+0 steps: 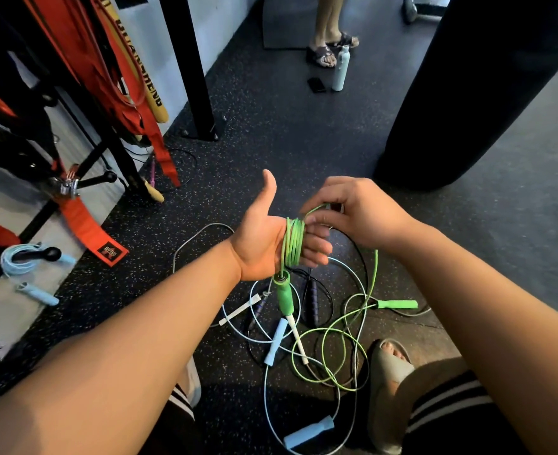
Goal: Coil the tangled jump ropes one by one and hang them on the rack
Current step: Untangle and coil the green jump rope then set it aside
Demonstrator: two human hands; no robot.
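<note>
A green jump rope (293, 241) is wound in several turns around the fingers of my left hand (267, 241), palm up and thumb raised. One green handle (284, 295) dangles just below that hand. My right hand (353, 213) pinches the green cord beside the coil. The loose cord runs down to the floor, where the other green handle (397, 304) lies. Under my hands sits a tangle of light blue (276, 344), white (238, 311) and dark-handled ropes (313, 297).
The rack (83, 133) at left holds red straps and bands. A coiled light blue rope (24, 257) hangs on a black peg there. A black punching bag (487, 87) stands at right. A bottle (340, 68), a phone and a person's feet are ahead.
</note>
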